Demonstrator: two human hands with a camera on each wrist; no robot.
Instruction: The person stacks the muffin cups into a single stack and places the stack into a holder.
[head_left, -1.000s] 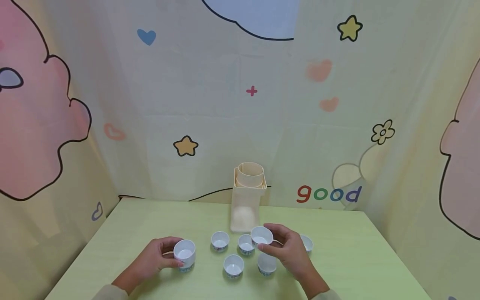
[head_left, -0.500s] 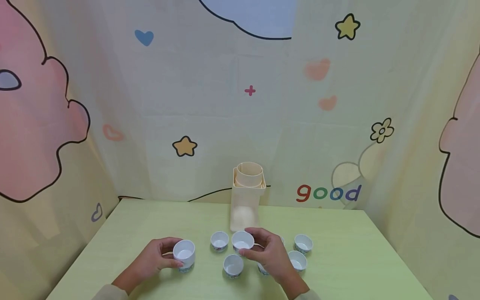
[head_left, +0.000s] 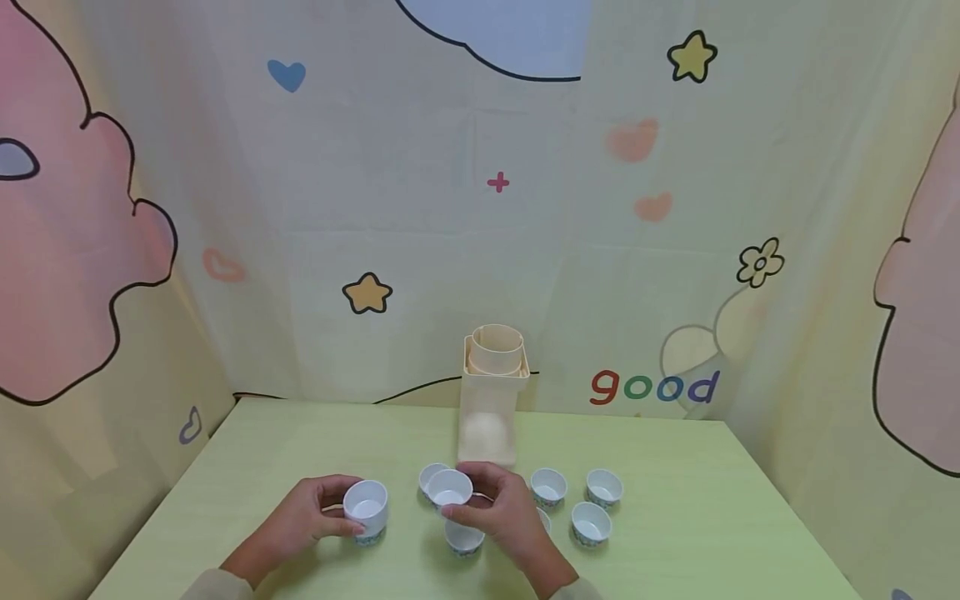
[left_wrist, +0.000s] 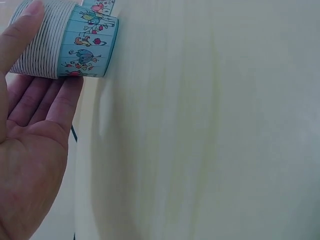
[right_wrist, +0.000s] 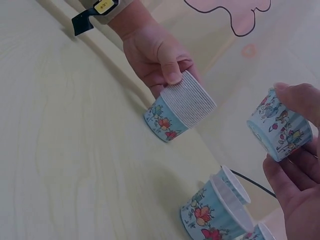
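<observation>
On the left of the table in the head view, my left hand (head_left: 315, 512) grips a stack of nested paper cups (head_left: 366, 512). Many ribbed white rims show above the light blue, flower-printed lowest cup (left_wrist: 87, 45) in the left wrist view. To the right, my right hand (head_left: 501, 510) pinches a single paper cup (head_left: 450, 490) of the same pattern between thumb and fingers. This cup (right_wrist: 282, 125) is raised off the table, apart from the stack (right_wrist: 187, 102) in the right wrist view. Beneath it, two standing cups are partly hidden: a nearer cup (head_left: 465, 542) and a farther cup (head_left: 431, 477).
More upright cups stand to the right, including a back cup (head_left: 549, 490), a far-right cup (head_left: 604, 489) and a front cup (head_left: 591, 527); another is mostly behind my right hand. A beige cup dispenser (head_left: 487, 417) stands at the table's back, before a printed curtain (head_left: 420, 183).
My right hand has carried its cup leftward, from above the middle cups toward the stack, uncovering cups on the right. My left hand and the stack have stayed in place.
</observation>
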